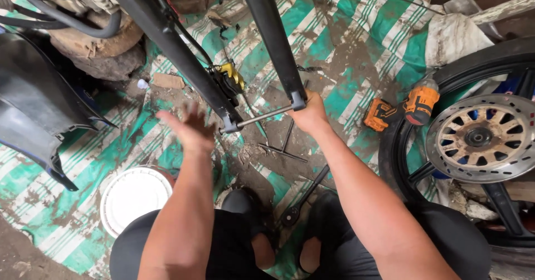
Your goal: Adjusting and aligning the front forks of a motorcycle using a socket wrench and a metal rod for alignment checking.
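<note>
One head-worn camera looks steeply down, close over the person's knees, at the striped tarp (356,40) on the floor.

This is a rough motorcycle repair workshop. A loose wheel (479,140) with its brake disc lies at 3 o'clock beside an orange cordless drill (404,108). Wrenches (284,140) lie at centre on a dirty green-striped tarp (356,40), fork legs (273,40) at 12 o'clock.

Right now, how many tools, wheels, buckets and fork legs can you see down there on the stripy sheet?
Fork legs: 2, the left leg and the right leg
Wheels: 1, the black wheel
Buckets: 1, the white bucket
Tools: 3, the orange drill, the T-handle wrench and the ratchet
Total: 7
</note>
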